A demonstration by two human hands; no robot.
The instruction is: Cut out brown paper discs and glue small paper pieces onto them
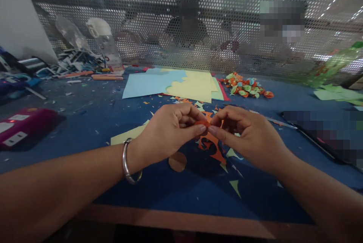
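Between the fingertips of both hands is a small piece of orange paper [203,123]. My left hand [176,127] pinches it from the left, and my right hand [239,127] pinches its right end; its shape is partly hidden by the thumbs. Below the hands lie cut orange paper scraps [217,154] with curved cut-outs. A round brown disc [177,161] rests on the blue table under my left hand. Pale green scraps [235,188] are scattered nearby. Part of a pale yellow sheet [120,137] shows behind my left wrist.
Blue and yellow paper sheets [153,83] lie behind the hands, beside a pile of small curled paper pieces [246,87]. At left are a magenta power strip [31,125], a clear bottle [106,46] and assorted pens. A green bottle [331,65] stands right, before the perforated metal panel [159,19].
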